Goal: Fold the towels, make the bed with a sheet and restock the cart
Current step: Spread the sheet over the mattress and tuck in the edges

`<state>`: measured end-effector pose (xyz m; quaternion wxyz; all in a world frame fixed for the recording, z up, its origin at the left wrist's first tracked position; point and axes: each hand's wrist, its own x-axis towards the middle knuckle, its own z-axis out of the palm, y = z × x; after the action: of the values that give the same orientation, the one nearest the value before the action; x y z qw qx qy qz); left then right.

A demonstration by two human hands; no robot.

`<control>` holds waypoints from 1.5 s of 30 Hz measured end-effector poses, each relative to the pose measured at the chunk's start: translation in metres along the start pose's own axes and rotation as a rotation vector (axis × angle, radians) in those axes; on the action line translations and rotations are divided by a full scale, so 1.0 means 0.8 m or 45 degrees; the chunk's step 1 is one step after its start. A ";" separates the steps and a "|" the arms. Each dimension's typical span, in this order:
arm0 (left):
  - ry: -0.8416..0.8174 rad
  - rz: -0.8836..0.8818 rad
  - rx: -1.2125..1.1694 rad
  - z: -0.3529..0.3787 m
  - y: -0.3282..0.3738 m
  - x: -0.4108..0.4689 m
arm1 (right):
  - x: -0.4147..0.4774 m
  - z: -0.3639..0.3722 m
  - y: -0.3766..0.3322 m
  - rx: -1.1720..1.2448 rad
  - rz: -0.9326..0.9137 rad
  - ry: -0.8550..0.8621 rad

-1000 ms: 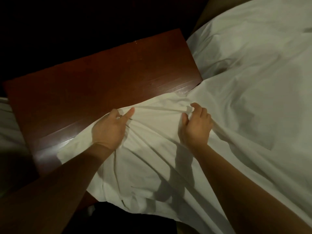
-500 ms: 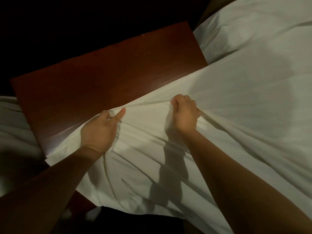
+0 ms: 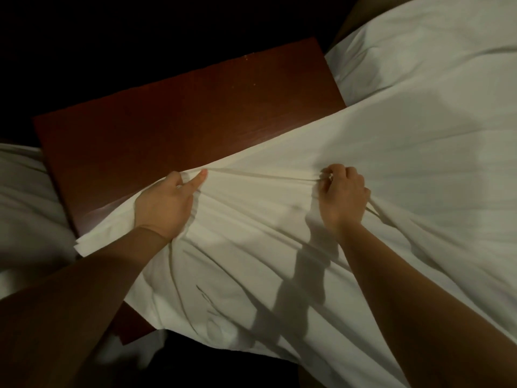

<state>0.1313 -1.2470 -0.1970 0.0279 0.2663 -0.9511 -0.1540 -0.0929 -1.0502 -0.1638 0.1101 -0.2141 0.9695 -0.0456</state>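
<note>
Head view: the white sheet point(image 3: 279, 242) spills from the bed point(image 3: 405, 51) over the dark wooden bench point(image 3: 181, 121), soft, light and limp, likely to bunch, so I judge its edge the best hold; my left hand point(image 3: 165, 208) and right hand point(image 3: 345, 197) each clench a gathered fold there

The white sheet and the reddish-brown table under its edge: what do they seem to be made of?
The sheet looks like woven cloth, perhaps cotton, matte: it bunches into soft folds where the left hand and right hand grip it. The table looks like wood or veneer, polished: faint grain lines and a sheen near its edge.
</note>
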 end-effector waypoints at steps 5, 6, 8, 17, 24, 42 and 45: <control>-0.008 -0.016 0.003 0.001 0.001 -0.001 | -0.005 0.011 -0.008 -0.038 -0.124 0.075; -0.010 -0.019 0.002 0.001 0.001 -0.001 | -0.006 0.013 -0.011 -0.055 -0.173 0.097; -0.002 -0.021 0.001 0.001 0.001 -0.001 | -0.006 0.013 -0.018 -0.090 -0.293 0.161; 0.003 -0.031 0.000 0.001 0.003 -0.001 | 0.017 -0.007 -0.006 -0.096 -0.366 0.014; 0.012 -0.020 -0.027 -0.002 0.004 -0.001 | -0.002 -0.024 0.079 0.025 0.054 0.096; -0.021 -0.104 -0.013 0.005 0.000 0.000 | 0.152 -0.093 0.035 0.236 -0.188 -0.231; -0.031 -0.134 -0.023 0.006 -0.001 -0.002 | 0.178 -0.079 0.035 0.154 -0.144 -0.411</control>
<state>0.1322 -1.2456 -0.2018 0.0105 0.3137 -0.9347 -0.1669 -0.2449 -1.0828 -0.1342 0.2742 -0.2657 0.9212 -0.0749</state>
